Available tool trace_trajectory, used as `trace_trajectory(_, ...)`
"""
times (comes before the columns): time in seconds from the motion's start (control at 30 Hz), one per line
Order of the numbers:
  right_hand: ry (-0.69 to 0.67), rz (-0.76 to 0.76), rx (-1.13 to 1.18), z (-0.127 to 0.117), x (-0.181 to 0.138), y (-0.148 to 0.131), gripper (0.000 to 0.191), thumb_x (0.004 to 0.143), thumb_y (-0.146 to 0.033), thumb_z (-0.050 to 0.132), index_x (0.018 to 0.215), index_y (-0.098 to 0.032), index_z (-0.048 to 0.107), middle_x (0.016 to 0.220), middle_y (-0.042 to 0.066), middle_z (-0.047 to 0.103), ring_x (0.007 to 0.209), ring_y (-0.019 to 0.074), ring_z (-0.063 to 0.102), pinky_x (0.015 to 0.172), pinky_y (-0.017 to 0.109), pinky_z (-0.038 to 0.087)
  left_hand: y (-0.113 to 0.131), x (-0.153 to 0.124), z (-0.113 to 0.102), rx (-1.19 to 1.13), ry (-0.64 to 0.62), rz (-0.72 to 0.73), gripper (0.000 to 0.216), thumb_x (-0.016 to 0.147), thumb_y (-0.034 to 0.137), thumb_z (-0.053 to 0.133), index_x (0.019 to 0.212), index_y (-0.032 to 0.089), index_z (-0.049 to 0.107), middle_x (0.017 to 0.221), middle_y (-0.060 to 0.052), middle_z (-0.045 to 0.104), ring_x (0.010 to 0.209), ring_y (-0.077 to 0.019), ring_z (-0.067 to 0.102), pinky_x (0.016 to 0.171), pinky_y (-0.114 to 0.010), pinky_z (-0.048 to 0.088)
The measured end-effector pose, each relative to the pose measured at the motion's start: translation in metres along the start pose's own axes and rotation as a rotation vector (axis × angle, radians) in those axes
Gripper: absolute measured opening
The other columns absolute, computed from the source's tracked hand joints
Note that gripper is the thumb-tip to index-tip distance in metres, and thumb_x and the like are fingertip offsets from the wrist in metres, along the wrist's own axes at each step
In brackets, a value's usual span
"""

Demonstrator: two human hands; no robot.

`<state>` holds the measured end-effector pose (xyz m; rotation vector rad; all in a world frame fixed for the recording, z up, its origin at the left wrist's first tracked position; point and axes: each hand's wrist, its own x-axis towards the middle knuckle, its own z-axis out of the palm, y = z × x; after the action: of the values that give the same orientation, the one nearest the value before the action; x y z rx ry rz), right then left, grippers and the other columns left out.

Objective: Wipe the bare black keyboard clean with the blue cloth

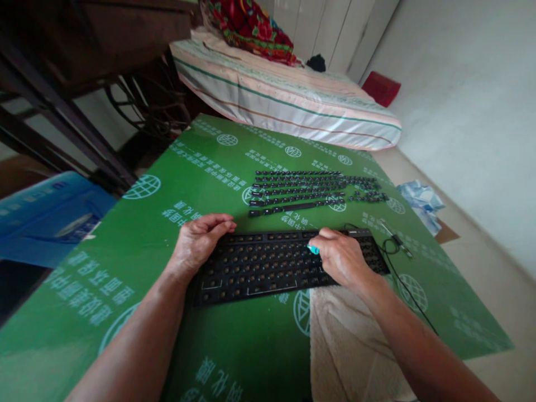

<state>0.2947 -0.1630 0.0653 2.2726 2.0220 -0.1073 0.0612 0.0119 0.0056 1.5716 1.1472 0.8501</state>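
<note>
- Head view: our right hand (341,255) closes around a small turquoise tool (314,249) above the stripped keyboard (266,263), which lies between and beneath our hands.
- Our left hand (199,239) has its fingertips together; we cannot tell whether they pinch anything.
- Beyond our grip, loose black keycaps (305,190) lie in rows.

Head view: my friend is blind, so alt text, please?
Right hand holding a turquoise object over a stripped black rectangular keyboard, left hand at its left end. Beyond, loose small black keycaps lie in rows on a green printed tabletop.
</note>
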Motion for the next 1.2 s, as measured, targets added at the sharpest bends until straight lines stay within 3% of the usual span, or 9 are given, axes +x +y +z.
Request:
trace_trajectory(0.13,-0.028,-0.057,-0.042,0.0017,0.0034,-0.0052,0.025,0.079,-0.006,0.045,0.086,-0.023,0.064,0.090,0.003,0.060,0.088,0.0164,0.055,0.066,0.027,0.033,0.0023,-0.0009,0.0001,-0.007,-0.001,0.002,0.027,0.065,0.043,0.068,0.085,0.024,0.071,0.077,0.000,0.074,0.080,-0.0185,0.069,0.081,-0.029,0.053)
trace_trajectory(0.3,-0.075,-0.004,-0.074,-0.0010,0.0045,-0.0005,0.025,0.079,-0.005,0.045,0.081,-0.022,0.064,0.088,0.003,0.061,0.084,0.0159,0.056,0.065,0.027,0.033,0.0044,-0.0017,-0.0001,-0.015,0.000,0.012,0.026,0.065,0.042,0.068,0.084,0.024,0.071,0.076,0.000,0.074,0.079,-0.0183,0.069,0.081,-0.028,0.053)
trace_trajectory(0.53,-0.027,-0.072,-0.095,0.0029,0.0021,0.0040,0.024,0.080,-0.007,0.045,0.083,-0.022,0.064,0.090,0.004,0.060,0.088,0.0172,0.053,0.070,0.027,0.034,0.0049,-0.0016,0.0004,-0.017,-0.001,-0.004,0.026,0.065,0.041,0.069,0.085,0.025,0.071,0.077,0.002,0.074,0.079,-0.0169,0.068,0.080,-0.026,0.052)
trace_trajectory(1.2,-0.028,-0.085,-0.135,0.0018,-0.0006,0.0005,0.023,0.080,-0.006,0.047,0.085,-0.021,0.064,0.091,0.005,0.060,0.087,0.0178,0.052,0.070,0.028,0.035,0.0030,-0.0006,0.0010,-0.028,-0.004,-0.006,0.029,0.065,0.044,0.069,0.085,0.024,0.070,0.078,-0.001,0.074,0.080,-0.0186,0.068,0.081,-0.030,0.051)
